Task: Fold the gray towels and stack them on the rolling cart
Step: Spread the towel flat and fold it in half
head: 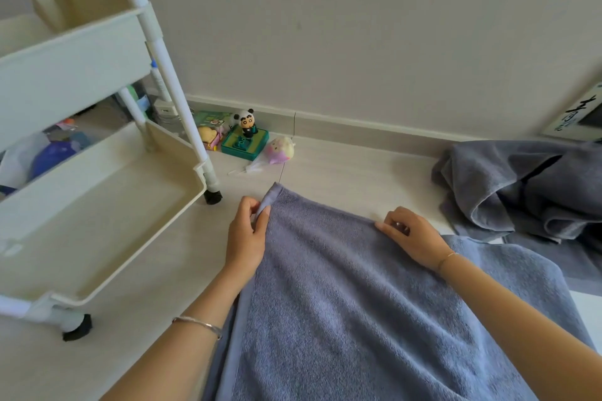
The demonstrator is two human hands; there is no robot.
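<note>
Two hands hold the far edge of one gray towel point(342, 303) spread on the pale floor point(342, 169). The left hand point(246, 231) pinches the far left corner between thumb and fingers. The right hand point(413, 238) curls its fingers onto the same edge farther right, gripping it. One second gray towel point(521, 185) lies crumpled by the wall at right. One white rolling cart point(75, 55) stands left, two black wheels point(213, 196) showing. Three toys sit by the wall: one panda figure point(246, 122), one yellow toy point(208, 137), one pink plush point(280, 149).

Left hand point(246, 233) pinching gray towel point(342, 303) corner, right hand point(412, 236) holding its edge
</note>
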